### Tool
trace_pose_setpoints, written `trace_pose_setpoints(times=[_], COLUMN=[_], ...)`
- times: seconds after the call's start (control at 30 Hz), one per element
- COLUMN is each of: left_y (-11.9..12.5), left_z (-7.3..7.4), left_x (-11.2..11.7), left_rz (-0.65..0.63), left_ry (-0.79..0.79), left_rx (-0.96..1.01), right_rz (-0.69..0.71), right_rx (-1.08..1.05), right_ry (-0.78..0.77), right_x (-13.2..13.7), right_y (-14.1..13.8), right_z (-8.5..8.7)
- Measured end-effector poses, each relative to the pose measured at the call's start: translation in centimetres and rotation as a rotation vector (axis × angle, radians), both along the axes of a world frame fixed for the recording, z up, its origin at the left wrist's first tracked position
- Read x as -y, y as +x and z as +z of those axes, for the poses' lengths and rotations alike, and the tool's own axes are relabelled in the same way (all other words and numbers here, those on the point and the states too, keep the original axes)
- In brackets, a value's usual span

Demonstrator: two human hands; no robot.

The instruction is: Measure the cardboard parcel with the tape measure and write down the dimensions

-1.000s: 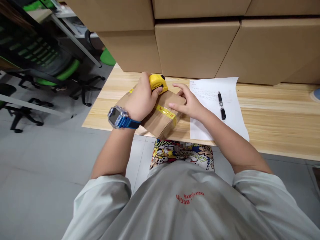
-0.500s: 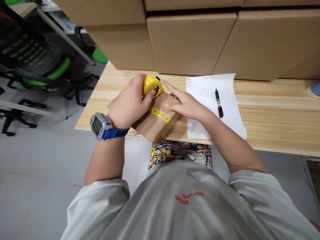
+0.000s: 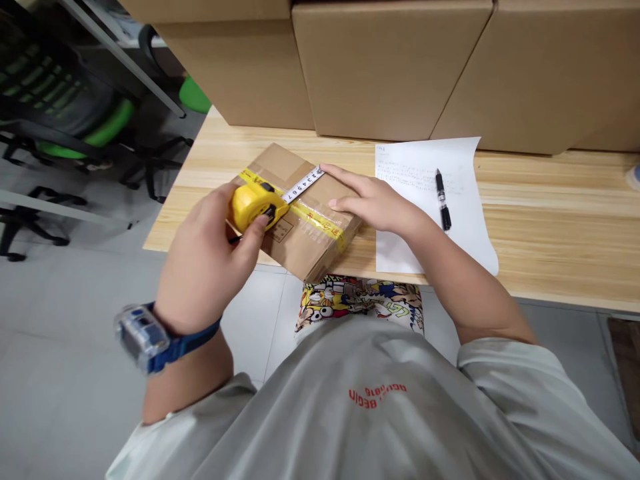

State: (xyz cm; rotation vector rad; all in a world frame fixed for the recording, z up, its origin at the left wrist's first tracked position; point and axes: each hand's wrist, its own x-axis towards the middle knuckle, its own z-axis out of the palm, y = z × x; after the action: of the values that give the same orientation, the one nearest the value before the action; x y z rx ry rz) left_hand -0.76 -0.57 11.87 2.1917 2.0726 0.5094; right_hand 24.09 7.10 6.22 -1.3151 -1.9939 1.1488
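Observation:
My left hand (image 3: 205,253) is closed around a yellow tape measure (image 3: 253,207), thumb on its front by the black button. From its mouth a short length of white blade (image 3: 303,185) with black numbers runs across the top of a small cardboard box (image 3: 285,237). The box lies flat near the table's front edge, banded with yellow printed tape. My right hand (image 3: 373,203) grips the box's right side, thumb on top. Its index finger stretches to the blade's end at the box's far edge; the other fingers are hidden.
Right of the box, a sheet of paper (image 3: 400,233) with handwriting lies on the wooden table (image 3: 550,233), a black pen (image 3: 443,200) on it. Large cartons (image 3: 390,73) stand along the back. At left are office chairs (image 3: 85,127) with green seats.
My left hand has moved left and toward me with the tape measure, drawing blade out over the box. My right hand stays at the box's right side.

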Motion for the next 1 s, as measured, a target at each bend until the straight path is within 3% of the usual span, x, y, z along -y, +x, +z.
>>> trace_pose_setpoints(times=[0.3, 0.47, 0.57, 0.7, 0.87, 1.0], left_y=[-4.9, -5.9, -5.0, -2.2, 2.5, 5.2], left_z=[-0.6, -0.3, 0.8, 2.0, 1.6, 1.2], left_x=[6.8, 7.6, 6.0, 2.2, -3.2, -6.2], left_rz=[0.236, 0.256, 0.18, 0.031, -0.055, -0.1], left_ry=[-0.036, -0.001, 0.056, 0.065, -0.081, -0.085], left_rx=[0.087, 0.063, -0.002, -0.078, -0.022, -0.04], right_rz=[0.028, 0.038, 0.039, 0.034, 0.056, 0.036], right_rx=[-0.012, -0.06, -0.087, -0.113, -0.294, -0.5], right_ry=[0.043, 0.057, 0.044, 0.009, -0.117, -0.203], right_x=[-0.3, -0.6, -0.7, -0.7, -0.9, -1.0], right_y=[0.2, 0.3, 0.4, 0.3, -0.4, -1.0], right_z=[-0.3, -0.9, -1.2, -1.2, -1.3, -1.8])
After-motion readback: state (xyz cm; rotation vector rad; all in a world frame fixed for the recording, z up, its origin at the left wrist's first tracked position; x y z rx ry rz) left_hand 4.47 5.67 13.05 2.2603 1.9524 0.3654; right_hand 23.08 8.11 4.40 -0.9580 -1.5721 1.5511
